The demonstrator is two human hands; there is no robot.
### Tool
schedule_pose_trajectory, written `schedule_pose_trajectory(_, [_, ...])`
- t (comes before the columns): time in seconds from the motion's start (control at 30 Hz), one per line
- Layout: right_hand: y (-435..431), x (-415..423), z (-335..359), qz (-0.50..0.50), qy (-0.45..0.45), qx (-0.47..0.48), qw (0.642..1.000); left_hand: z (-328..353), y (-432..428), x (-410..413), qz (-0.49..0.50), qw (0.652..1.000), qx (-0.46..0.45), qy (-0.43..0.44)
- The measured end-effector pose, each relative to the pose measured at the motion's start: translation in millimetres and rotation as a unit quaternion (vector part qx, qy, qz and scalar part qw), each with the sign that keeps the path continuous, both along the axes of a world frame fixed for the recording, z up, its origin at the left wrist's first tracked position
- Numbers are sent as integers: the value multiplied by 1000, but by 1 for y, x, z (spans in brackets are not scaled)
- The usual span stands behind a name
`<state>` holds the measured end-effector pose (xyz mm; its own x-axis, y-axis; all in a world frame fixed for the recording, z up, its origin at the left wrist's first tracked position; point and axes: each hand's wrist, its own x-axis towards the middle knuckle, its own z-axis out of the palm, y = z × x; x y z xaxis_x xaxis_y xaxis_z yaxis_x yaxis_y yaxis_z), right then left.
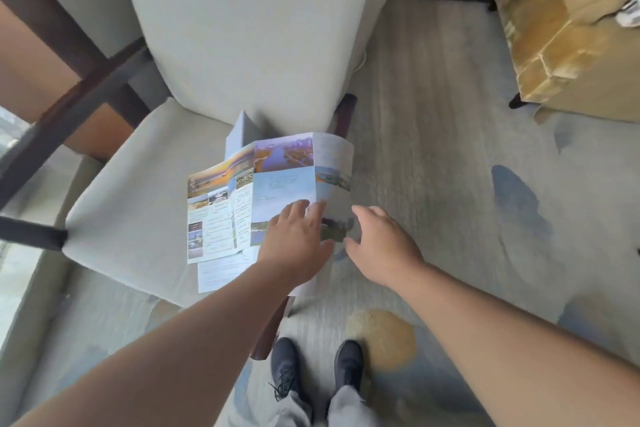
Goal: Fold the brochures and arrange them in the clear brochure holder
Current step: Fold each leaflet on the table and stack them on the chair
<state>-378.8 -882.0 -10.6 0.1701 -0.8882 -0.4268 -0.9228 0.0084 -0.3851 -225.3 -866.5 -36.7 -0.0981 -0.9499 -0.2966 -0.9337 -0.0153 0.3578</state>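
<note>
Loose sheet [221,272] lay at the chair seat's [131,204] near edge, partly under the brochure [277,180]. Left hand [294,239] was flat, fingers straight, pressing the brochure's centre panel. Right hand [381,243] was just beside it, fingers half-curled at the lifted right panel; grip or mere touch, couldn't tell. Brochure was open, long axis left-right, right panel overhanging the seat's right edge. That panel probably folds leftward; right hand nearer. Beyond, an upright pale piece [242,132], possibly the holder, stood against the chair back [249,28].
</note>
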Motion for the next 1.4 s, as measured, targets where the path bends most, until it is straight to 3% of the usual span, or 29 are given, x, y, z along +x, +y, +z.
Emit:
schedule_pose_trajectory(0.47, [-16, -23, -78, -1, -26, 39, 999, -74, -35, -33, -83, 976, -6, -200])
schedule_pose_trajectory(0.77, [-27, -27, -65, -56, -39, 18, 997, -37, -32, 3, -12, 997, -72, 33])
schedule_pose_trajectory(0.93, [-47, -20, -35, -62, -74, -85, 992, -22, -27, 15, -26, 996, -75, 42])
schedule_pose_trajectory(1.07, [-52, -17, -10, -23, -31, -106, 994, 1, -26, 5, -28, 998, -40, 34])
schedule_pose_trajectory(1.2, [-51, -9, 12, 62, 22, -143, 988, 38, -28, -11, -31, 986, -88, 135])
schedule_pose_trajectory(1.3, [-50, -3, 28, 105, 35, -177, 978, 63, -30, -16, 79, 956, -80, 270])
schedule_pose_trajectory(1.4, [-44, 8, 44, 152, 37, -191, 969, 83, -51, -19, 255, 915, -50, 309])
